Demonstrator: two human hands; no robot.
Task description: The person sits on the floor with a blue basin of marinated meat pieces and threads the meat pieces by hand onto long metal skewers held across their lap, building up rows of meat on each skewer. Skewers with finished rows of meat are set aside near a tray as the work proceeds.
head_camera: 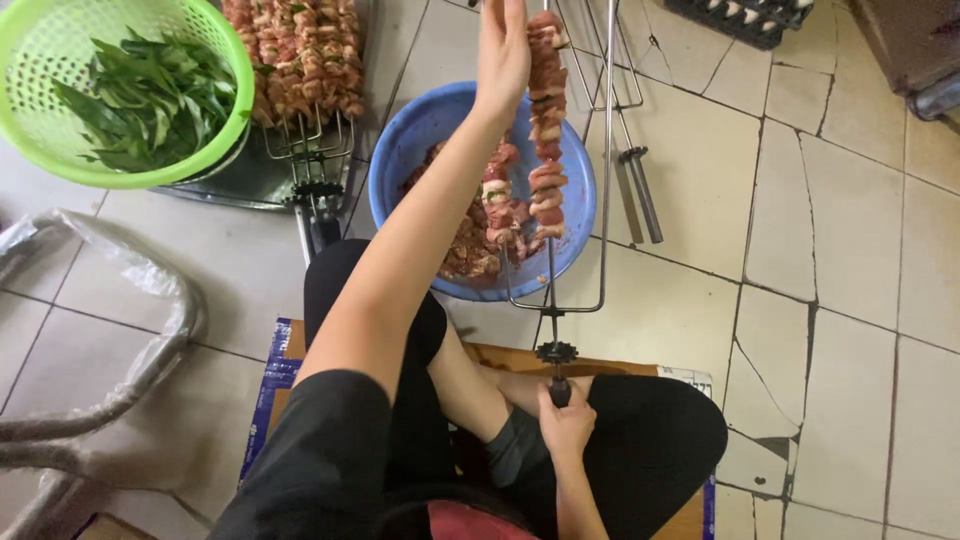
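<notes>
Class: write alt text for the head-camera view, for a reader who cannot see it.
A seated person's right hand grips a metal skewer's handle upright while the left hand presses meat pieces along it, above a blue bowl of meat.

Soft, even daylight fills the scene, perhaps from above, leaving only faint shadows under the round blue plastic bowl [580, 180] and the lime-green plastic basket [215, 60]. The cracked pale floor tiles [850, 300] show mild sheen. Focus is fairly sharp; the edges bend slightly.

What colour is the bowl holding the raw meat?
Blue bowl, seen clearly in the head view.
</notes>
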